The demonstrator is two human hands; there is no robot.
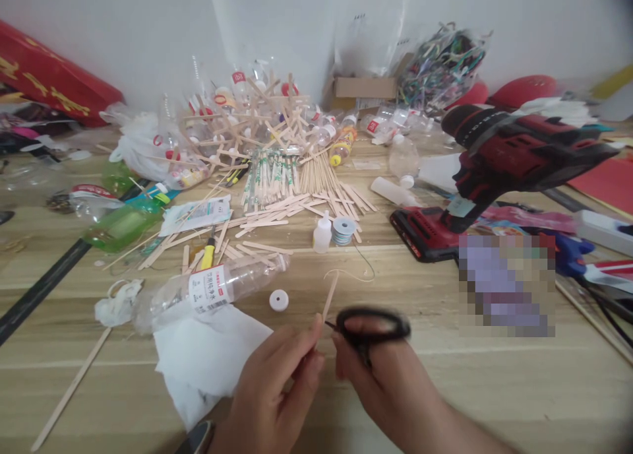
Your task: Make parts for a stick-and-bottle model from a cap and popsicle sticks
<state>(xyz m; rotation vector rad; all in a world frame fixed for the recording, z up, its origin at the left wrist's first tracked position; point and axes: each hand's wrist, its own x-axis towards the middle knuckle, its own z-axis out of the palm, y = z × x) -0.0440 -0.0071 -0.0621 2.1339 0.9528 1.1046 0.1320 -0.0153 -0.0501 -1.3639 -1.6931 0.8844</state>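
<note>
Near the front middle, my left hand (pixel 279 381) is closed, pinching the lower end of a thin wooden craft stick (pixel 330 297) that points up and away. My right hand (pixel 390 378), slightly blurred, grips black-handled scissors (pixel 347 328). Their tip meets the stick just at my left fingertips; whether the blades are apart I cannot make out. A pale thin strand (pixel 341 272) curls around the stick's far end. Beyond it stand a small white squeeze bottle (pixel 322 235) and a spool of light blue cord (pixel 343 231). A white round cap (pixel 279 300) lies left of the stick.
A clear plastic bottle (pixel 212 288) lies at left above white paper (pixel 212 355). A red and black cordless drill (pixel 475 177) stands at right. Loose craft sticks (pixel 277 213), a yellow-handled tool (pixel 208 255) and many plastic bottles fill the back. A green bottle (pixel 123 223) lies left.
</note>
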